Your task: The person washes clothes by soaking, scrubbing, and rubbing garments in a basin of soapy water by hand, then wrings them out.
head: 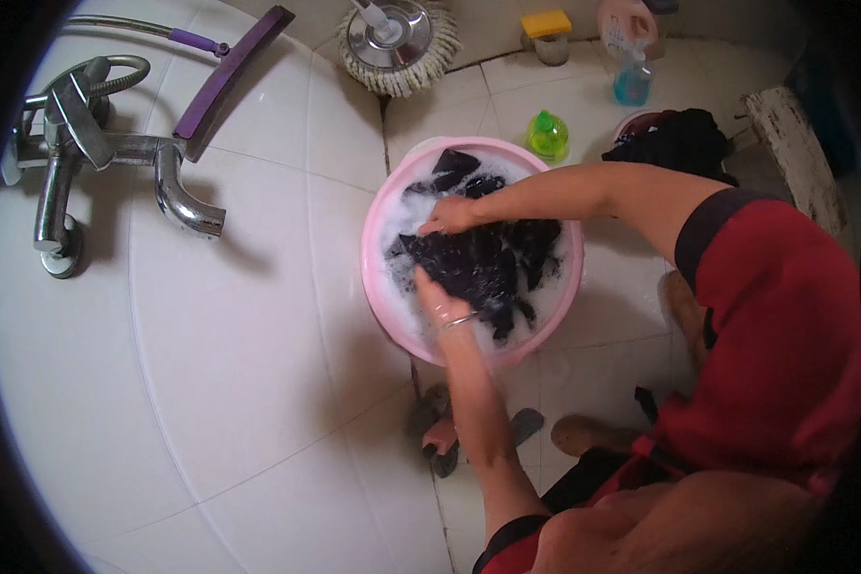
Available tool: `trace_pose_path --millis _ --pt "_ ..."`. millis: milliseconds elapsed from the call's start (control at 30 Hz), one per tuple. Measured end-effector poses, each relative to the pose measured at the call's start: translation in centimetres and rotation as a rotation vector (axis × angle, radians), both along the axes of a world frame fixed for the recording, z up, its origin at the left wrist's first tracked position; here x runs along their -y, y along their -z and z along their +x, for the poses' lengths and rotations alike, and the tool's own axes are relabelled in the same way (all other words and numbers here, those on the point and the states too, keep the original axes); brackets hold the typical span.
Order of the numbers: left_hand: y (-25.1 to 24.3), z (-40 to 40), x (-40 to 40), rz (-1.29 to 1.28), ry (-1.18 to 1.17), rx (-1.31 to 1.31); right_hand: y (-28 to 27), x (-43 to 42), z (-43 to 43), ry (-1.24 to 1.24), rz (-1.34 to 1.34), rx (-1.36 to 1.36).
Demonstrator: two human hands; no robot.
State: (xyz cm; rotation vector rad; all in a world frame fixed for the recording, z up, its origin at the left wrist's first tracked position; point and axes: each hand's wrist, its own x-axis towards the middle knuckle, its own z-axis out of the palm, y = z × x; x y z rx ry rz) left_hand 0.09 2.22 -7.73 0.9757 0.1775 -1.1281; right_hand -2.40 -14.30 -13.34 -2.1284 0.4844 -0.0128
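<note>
A round pink plastic basin [373,287] stands on the tiled floor, holding sudsy water and wet dark cloth [466,262]. From the upper right my right hand [450,215] reaches in, its fingers curled at the upper edge of the cloth. My left hand [439,301], a metal bangle at its wrist, is at the cloth's lower left edge. Its fingers look stretched out and slightly blurred; whether they grip the cloth is unclear. Foam surrounds the cloth and hides parts of it.
A green bottle [547,136] stands close above the basin; beyond are a blue liquid bottle [633,82] and a container of dark clothes [667,143]. A mop head [398,46] leans at the wall. Chrome faucet [186,194] and purple squeegee [233,75] are left. Slippers [441,438] lie below.
</note>
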Motion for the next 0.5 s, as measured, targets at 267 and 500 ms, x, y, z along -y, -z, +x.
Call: trace_pose_path --millis 267,500 --pt "11.4 3.0 -2.2 0.126 -0.100 0.161 2.8 -1.7 -3.2 -0.507 -0.429 0.216" --pt "6.1 3.2 -1.5 -0.242 -0.194 0.142 -5.2 -8.0 -4.8 -0.249 -0.328 0.623"
